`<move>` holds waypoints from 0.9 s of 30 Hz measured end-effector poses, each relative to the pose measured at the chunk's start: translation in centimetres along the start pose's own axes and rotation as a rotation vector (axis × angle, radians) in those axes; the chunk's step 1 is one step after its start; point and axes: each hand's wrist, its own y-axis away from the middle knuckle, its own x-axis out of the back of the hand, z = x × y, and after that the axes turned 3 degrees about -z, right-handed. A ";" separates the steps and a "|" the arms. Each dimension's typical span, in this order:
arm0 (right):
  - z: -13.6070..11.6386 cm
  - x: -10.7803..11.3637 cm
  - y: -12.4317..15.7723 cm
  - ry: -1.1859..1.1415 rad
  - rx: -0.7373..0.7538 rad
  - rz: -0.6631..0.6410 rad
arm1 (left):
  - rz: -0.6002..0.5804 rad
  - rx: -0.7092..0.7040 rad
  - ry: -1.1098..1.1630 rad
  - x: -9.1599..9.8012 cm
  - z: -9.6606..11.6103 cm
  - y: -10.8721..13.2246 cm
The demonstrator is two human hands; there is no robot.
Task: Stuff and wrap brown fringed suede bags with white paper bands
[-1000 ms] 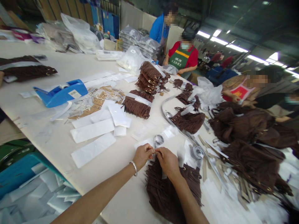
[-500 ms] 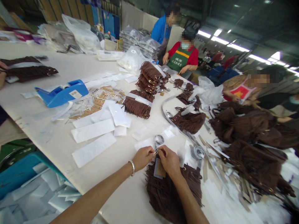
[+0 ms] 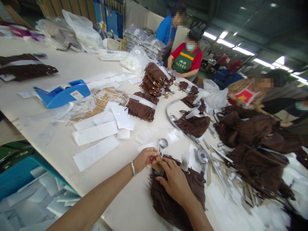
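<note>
The brown tag [image 3: 157, 167] has moved leftward (light, stiffish card, likely best edge-held), left hand [image 3: 146, 159] pinching string [image 3: 158, 151], right hand's [image 3: 173, 180] grip spread.

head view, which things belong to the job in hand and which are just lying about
Appear part of the job:
- brown card tag, at the fingertips of the left hand and right hand
- brown fringed bag beneath them

Seemingly just lying about, untouched by these hands:
- blue tape dispenser
- white rectangular sheets
- clear plastic bag
</note>
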 end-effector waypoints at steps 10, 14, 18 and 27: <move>1.2 -0.6 -0.9 0.060 -0.015 0.022 | -0.080 0.219 -0.050 1.7 0.5 0.5; 1.1 -0.4 -1.3 0.192 -0.083 0.021 | -0.083 0.253 -0.048 1.6 0.5 0.6; 0.5 -0.7 -2.4 0.343 -0.171 0.003 | -0.081 0.218 0.001 1.1 0.3 1.1; -0.7 -0.4 -3.6 0.422 -0.182 -0.029 | 0.057 0.012 0.114 0.6 -1.1 1.6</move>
